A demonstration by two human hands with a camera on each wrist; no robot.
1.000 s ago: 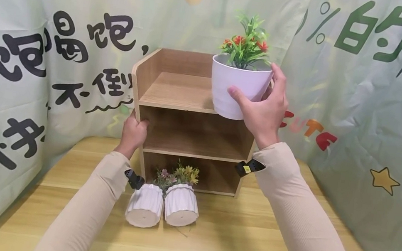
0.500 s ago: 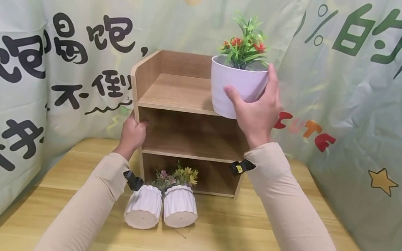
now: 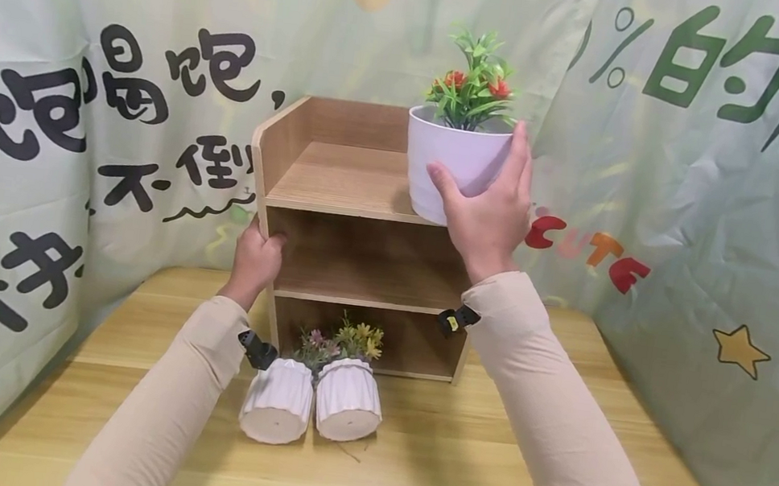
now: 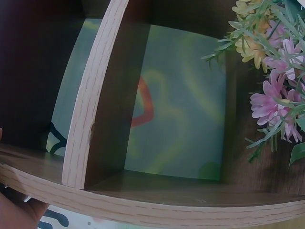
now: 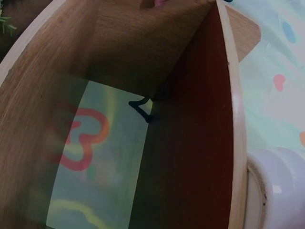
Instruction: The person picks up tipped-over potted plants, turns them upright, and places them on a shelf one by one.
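White flowerpot [image 3: 454, 162] with green leaves and red blossoms sits at the right front edge of the wooden shelf unit's [image 3: 339, 180] top tier, probably resting on the board, though its base is hidden. The right hand [image 3: 489, 207] grasps it, thumb across the front and fingers curled round the far side. The left hand [image 3: 254, 259] grips the unit's left side panel beside the middle tier. Two ribbed white pots [image 3: 311, 404] lie tipped on the table [image 3: 448, 477], flowers pointing into the bottom compartment.
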